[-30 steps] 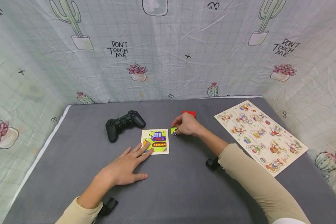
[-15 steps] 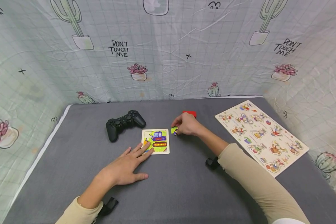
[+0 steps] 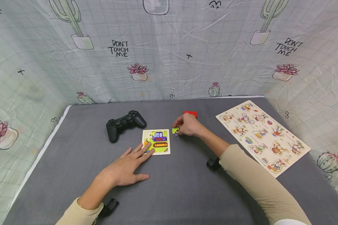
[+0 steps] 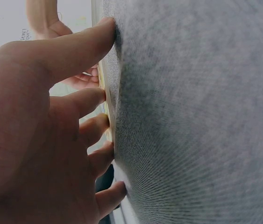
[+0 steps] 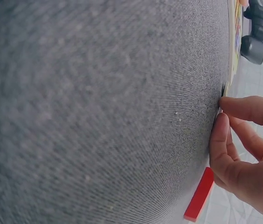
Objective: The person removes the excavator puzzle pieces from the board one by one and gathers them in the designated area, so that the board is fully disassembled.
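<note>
My left hand [image 3: 126, 168] lies spread, its fingertips resting on the lower left corner of a small square puzzle [image 3: 169, 142]. The puzzle has a pale wooden frame and a picture of a purple tracked vehicle on yellow-green. Just right of it, my right hand [image 3: 189, 125] pinches a yellow-green and purple puzzle piece [image 3: 174, 130] between thumb and fingers, close at the grey cloth. In the right wrist view the thumb and index fingertips meet low at the cloth, with the piece mostly hidden. From the left wrist, the fingertips [image 4: 102, 95] touch the puzzle's edge.
A black game controller [image 3: 125, 123] lies left of and behind the puzzle. Partly behind my right hand is a red block [image 3: 193, 113]. At the right lies a large wooden board [image 3: 250, 128] with several animal figures. A printed curtain [image 3: 169, 62] borders the table.
</note>
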Tool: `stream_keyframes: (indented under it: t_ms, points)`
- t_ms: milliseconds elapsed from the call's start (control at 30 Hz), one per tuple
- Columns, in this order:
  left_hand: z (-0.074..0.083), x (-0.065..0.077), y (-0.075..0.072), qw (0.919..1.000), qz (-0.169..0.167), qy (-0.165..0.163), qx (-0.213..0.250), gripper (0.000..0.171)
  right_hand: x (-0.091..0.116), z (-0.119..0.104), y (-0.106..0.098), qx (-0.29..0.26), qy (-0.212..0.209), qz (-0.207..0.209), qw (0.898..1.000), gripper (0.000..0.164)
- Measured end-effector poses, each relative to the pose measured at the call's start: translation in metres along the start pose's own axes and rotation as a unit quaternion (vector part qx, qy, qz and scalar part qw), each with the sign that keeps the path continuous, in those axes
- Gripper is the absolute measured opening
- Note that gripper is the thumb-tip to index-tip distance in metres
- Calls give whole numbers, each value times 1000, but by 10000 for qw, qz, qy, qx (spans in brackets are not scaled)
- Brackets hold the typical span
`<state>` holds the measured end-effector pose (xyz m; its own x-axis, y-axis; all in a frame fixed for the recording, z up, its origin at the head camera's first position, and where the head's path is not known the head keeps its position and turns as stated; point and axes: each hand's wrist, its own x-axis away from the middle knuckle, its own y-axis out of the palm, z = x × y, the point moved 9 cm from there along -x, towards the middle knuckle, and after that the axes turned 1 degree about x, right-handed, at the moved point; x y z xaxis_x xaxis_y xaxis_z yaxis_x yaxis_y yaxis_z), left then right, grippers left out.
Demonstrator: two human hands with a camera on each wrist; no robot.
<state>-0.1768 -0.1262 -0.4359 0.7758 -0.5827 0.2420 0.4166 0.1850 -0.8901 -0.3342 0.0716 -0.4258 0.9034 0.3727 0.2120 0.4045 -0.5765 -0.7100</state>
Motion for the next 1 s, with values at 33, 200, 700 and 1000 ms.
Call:
stream_keyframes:
  t_ms: [33, 200, 700, 1000]
  points:
    - [0, 0, 0, 10000, 0, 1, 1, 89, 0, 0, 0, 12, -19, 9, 10000, 29]
    - [1, 0, -1, 10000, 25, 15, 11, 89, 0, 0, 0, -15, -6, 50, 10000, 30]
    - [1, 1, -1, 10000, 25, 26, 24, 89, 3, 7, -2, -1024, -16, -77, 9947, 38]
    - [0, 1, -2, 10000, 0, -24, 17, 89, 6, 6, -4, -1353, 20, 124, 9907, 38]
